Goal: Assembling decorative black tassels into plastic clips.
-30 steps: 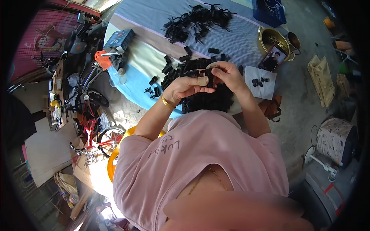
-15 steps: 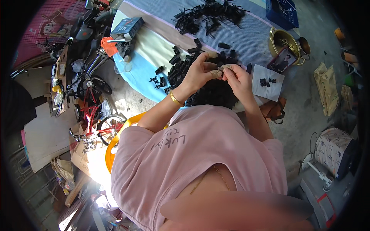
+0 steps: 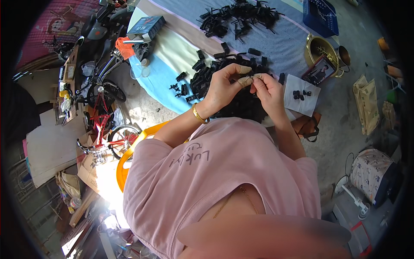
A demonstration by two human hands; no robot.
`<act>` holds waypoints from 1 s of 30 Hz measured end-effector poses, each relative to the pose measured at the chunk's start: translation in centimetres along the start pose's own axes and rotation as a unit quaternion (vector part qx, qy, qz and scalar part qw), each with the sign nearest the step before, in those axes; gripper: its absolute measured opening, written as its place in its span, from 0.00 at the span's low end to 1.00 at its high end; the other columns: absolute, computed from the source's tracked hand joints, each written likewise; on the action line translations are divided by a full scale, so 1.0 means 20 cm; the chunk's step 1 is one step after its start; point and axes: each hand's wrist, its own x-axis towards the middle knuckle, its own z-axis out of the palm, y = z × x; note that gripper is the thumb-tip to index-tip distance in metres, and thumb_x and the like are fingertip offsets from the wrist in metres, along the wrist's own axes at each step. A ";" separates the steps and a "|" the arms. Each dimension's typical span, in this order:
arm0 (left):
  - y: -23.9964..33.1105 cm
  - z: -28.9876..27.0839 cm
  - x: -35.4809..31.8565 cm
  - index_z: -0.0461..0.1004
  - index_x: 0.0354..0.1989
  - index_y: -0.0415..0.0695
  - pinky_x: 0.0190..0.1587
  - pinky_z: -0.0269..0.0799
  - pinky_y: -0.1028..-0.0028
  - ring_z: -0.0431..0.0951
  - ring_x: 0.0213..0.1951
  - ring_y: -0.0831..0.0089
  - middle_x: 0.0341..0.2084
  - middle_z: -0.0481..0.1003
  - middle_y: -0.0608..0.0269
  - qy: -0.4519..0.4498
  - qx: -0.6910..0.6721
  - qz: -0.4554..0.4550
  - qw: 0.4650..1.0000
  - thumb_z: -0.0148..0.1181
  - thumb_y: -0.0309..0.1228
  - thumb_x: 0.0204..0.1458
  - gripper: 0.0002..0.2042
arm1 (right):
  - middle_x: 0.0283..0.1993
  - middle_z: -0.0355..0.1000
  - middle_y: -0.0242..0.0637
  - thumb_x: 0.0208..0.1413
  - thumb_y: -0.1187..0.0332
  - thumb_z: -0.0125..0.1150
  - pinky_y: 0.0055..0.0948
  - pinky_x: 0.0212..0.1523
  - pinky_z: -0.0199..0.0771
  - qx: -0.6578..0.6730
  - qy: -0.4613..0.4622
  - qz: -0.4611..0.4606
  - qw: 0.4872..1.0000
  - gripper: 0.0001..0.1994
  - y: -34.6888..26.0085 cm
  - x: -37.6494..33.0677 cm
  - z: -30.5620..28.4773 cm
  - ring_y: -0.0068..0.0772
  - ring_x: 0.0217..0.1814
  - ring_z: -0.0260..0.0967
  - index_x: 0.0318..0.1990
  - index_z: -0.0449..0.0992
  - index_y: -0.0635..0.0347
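Observation:
My left hand (image 3: 226,86), with a gold bangle at its wrist, is raised over a heap of small black plastic parts (image 3: 202,80) at the table's near edge. Pale coverings wrap some of its fingertips. My right hand (image 3: 268,91) meets it there, thumb and fingers pinched together. Fingertips of both hands touch around something too small and too covered to make out. Just right of my right hand, a few small black pieces (image 3: 296,94) lie on a white sheet of paper (image 3: 295,83).
Farther back on the cloth-covered table (image 3: 181,41) lies another black pile (image 3: 239,21). At right stand a brass-coloured pot (image 3: 309,48), a phone (image 3: 318,71) and a blue basket (image 3: 320,25). A blue box (image 3: 145,28) sits left; a yellow chair (image 3: 123,172) is beside me.
The view has shifted slightly. My hands stay together over the black heap, their fingertips drawn a little closer around whatever is between them.

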 end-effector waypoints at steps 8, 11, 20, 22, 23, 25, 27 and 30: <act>0.04 0.00 -0.02 0.72 0.33 0.37 0.31 0.69 0.79 0.73 0.30 0.81 0.27 0.74 0.65 0.025 0.192 0.142 0.971 0.59 0.20 0.44 0.07 | 0.20 0.62 0.25 0.58 0.68 0.47 0.11 0.14 0.44 0.110 -0.042 0.148 0.982 0.08 0.02 -0.01 0.02 0.08 0.15 0.48 0.32 0.70 0.62; 0.00 -0.01 -0.04 0.72 0.34 0.36 0.31 0.71 0.78 0.73 0.30 0.79 0.27 0.74 0.64 -0.009 0.210 0.199 0.957 0.59 0.20 0.44 0.08 | 0.20 0.62 0.25 0.58 0.67 0.47 0.11 0.14 0.43 0.131 -0.070 0.200 0.969 0.08 0.01 -0.03 0.00 0.09 0.15 0.47 0.32 0.69 0.61; 0.10 -0.07 0.02 0.59 0.52 0.39 0.47 0.71 0.68 0.73 0.42 0.68 0.41 0.69 0.58 -0.077 -0.404 -0.214 0.886 0.45 0.26 0.56 0.15 | 0.28 0.69 0.29 0.45 0.77 0.62 0.12 0.26 0.63 -0.034 0.041 -0.103 0.993 0.07 -0.04 -0.05 -0.05 0.14 0.28 0.65 0.32 0.72 0.66; 0.06 -0.08 0.00 0.59 0.52 0.38 0.47 0.71 0.68 0.72 0.41 0.69 0.41 0.69 0.58 -0.106 -0.373 -0.212 0.897 0.45 0.26 0.56 0.15 | 0.29 0.69 0.31 0.43 0.78 0.62 0.14 0.30 0.67 -0.039 0.013 -0.173 0.984 0.06 -0.09 -0.02 -0.06 0.17 0.30 0.67 0.30 0.72 0.67; 0.06 -0.08 -0.01 0.60 0.52 0.38 0.47 0.71 0.68 0.72 0.41 0.70 0.42 0.69 0.59 -0.134 -0.341 -0.210 0.907 0.46 0.26 0.55 0.16 | 0.29 0.69 0.31 0.43 0.78 0.62 0.14 0.30 0.67 -0.038 0.012 -0.173 0.984 0.06 -0.10 -0.02 -0.06 0.17 0.30 0.67 0.30 0.72 0.67; 0.09 -0.08 -0.03 0.60 0.53 0.37 0.47 0.70 0.71 0.71 0.41 0.76 0.42 0.68 0.61 -0.140 -0.293 -0.199 0.925 0.47 0.25 0.55 0.17 | 0.30 0.69 0.31 0.44 0.77 0.63 0.15 0.31 0.68 0.003 -0.025 -0.078 0.997 0.07 -0.13 -0.03 -0.04 0.17 0.30 0.68 0.31 0.71 0.66; 0.10 -0.08 -0.05 0.57 0.55 0.37 0.47 0.68 0.76 0.70 0.41 0.79 0.43 0.68 0.62 -0.165 -0.054 -0.125 0.977 0.47 0.24 0.54 0.19 | 0.29 0.69 0.31 0.44 0.77 0.63 0.15 0.32 0.68 0.038 -0.008 -0.026 0.999 0.08 -0.09 -0.02 -0.03 0.17 0.30 0.68 0.31 0.70 0.65; 0.13 -0.06 -0.06 0.56 0.55 0.36 0.48 0.66 0.78 0.69 0.43 0.80 0.44 0.67 0.62 -0.176 -0.031 -0.068 0.982 0.50 0.20 0.50 0.22 | 0.27 0.69 0.29 0.45 0.74 0.63 0.13 0.28 0.67 0.050 0.001 0.052 0.997 0.10 -0.06 -0.01 -0.02 0.14 0.27 0.66 0.34 0.70 0.64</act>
